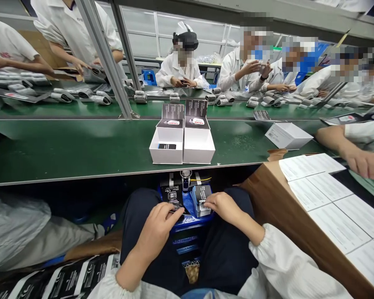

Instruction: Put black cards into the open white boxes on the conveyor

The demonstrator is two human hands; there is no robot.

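Note:
My left hand [160,226] is closed at the near edge of a black printed packet [172,195], thumb and fingers on it. My right hand [226,207] pinches the edge of a dark printed card [202,192] on top of a small stack. Both piles rest on a blue stool [188,224] between my knees, and a small round silver-rimmed object [186,179] stands behind them. On the green bench ahead sit two open white boxes side by side. The left box [166,155] contains a dark card; nothing shows inside the right box [199,155].
A carton [262,195] topped with white printed sheets [339,207] stands at my right. Another white box [288,136] lies on the green bench [81,145]. Black packets [84,274] lie at lower left. Several co-workers sit across the line; a neighbour's hand [366,162] is at right.

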